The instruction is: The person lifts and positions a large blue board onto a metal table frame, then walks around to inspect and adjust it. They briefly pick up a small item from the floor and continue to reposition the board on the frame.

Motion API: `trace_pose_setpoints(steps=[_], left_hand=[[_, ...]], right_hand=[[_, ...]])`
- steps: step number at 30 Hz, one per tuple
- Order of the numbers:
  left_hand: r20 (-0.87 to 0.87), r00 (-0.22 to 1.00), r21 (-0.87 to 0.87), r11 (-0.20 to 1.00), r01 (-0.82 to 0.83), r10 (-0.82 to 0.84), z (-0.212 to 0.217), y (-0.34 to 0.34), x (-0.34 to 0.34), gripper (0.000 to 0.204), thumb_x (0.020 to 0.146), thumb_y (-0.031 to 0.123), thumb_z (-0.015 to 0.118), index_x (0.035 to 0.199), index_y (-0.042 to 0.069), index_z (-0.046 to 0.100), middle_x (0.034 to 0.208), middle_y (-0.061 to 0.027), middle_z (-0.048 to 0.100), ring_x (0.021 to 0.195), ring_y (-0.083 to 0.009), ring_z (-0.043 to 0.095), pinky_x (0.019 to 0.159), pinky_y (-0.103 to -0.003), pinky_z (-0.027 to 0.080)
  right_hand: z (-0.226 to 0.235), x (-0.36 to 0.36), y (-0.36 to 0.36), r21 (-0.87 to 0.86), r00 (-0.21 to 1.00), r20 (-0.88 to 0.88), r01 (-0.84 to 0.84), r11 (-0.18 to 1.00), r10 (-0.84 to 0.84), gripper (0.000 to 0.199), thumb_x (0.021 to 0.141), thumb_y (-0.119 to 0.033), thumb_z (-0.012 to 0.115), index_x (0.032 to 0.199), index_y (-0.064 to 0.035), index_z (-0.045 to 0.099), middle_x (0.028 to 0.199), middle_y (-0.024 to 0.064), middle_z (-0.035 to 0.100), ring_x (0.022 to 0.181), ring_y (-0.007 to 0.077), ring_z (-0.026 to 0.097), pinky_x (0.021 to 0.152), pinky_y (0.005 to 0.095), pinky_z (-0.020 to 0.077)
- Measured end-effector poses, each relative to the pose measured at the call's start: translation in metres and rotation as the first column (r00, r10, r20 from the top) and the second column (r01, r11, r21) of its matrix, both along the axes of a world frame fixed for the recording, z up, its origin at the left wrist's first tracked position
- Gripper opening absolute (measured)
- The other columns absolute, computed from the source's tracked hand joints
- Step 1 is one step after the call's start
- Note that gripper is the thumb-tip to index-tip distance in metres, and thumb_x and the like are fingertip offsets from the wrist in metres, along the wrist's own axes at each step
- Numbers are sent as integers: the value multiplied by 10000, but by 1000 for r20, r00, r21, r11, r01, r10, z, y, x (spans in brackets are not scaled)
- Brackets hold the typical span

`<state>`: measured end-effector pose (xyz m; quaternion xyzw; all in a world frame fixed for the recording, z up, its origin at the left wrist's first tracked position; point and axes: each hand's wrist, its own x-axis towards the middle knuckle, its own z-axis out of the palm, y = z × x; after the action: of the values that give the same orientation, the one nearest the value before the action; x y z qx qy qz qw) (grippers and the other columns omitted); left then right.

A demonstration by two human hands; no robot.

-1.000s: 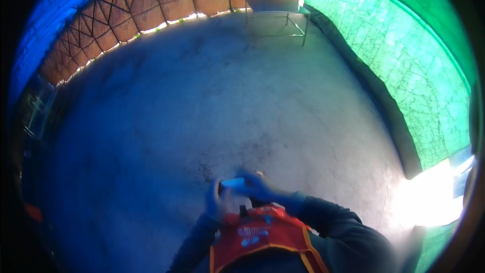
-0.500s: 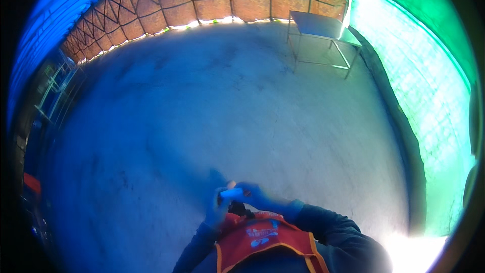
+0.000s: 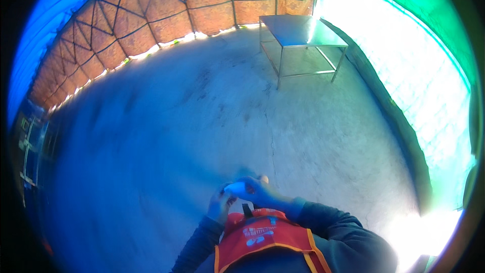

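Observation:
Close in front of my chest, a small pale, roughly tube-shaped thing (image 3: pixel 235 188) lies between my two hands; blur hides its exact kind. My right hand (image 3: pixel 260 193) is closed round its right side. At its left end, my left hand (image 3: pixel 218 205) has bent fingers that touch it, closed against its lower edge. Below the hands I wear a red apron (image 3: pixel 262 232) with orange-yellow trim over dark sleeves.
A metal table (image 3: pixel 303 31) with thin legs stands ahead to the right. Along the right wall (image 3: pixel 399 76) of bright green-white sheeting runs a dark rolled edge (image 3: pixel 386 98). Metal racks (image 3: pixel 33 146) stand far left. The concrete floor (image 3: pixel 202 121) has a crack.
The view has turned and moved forward, so the table looks nearer and further left. My right hand has shifted over the pale thing, which now tilts and shows less of its length.

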<state>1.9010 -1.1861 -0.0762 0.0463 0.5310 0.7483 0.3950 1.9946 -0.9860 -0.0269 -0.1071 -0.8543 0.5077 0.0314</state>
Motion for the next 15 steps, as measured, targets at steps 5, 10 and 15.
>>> trace_pose_setpoints(steps=[5, 10, 15], left_hand=[[6, 989, 20, 989, -147, 147, -13, 83, -168, 405, 1087, 278, 637, 1409, 42, 569, 1335, -118, 623, 1223, -224, 622, 1047, -395, 535], [-199, 963, -111, 972, -205, 180, 13, 162, -347, 457, 1085, 344, 641, 1399, 23, 561, 1342, -134, 616, 1203, -252, 631, 1015, -397, 550], [-261, 956, -150, 973, -175, 131, 25, 253, -499, 469, 1089, 389, 631, 1364, 12, 585, 1290, -121, 635, 1172, -242, 638, 967, -387, 565]], right_hand=[[-43, -199, 85, -166, 994, 4, -111, 980, 113, 680, 939, -419, 810, 1472, -71, 571, 1243, 203, 708, 1139, 331, 720, 957, 436, 582], [-19, -378, 177, -87, 978, -134, -174, 981, 161, 683, 956, -384, 781, 1524, -104, 525, 1388, 191, 601, 1181, 382, 678, 964, 468, 573], [2, -528, 271, 37, 944, -121, -303, 952, 306, 549, 990, -376, 717, 1441, -92, 588, 1392, 214, 604, 1192, 422, 662, 977, 490, 561]])
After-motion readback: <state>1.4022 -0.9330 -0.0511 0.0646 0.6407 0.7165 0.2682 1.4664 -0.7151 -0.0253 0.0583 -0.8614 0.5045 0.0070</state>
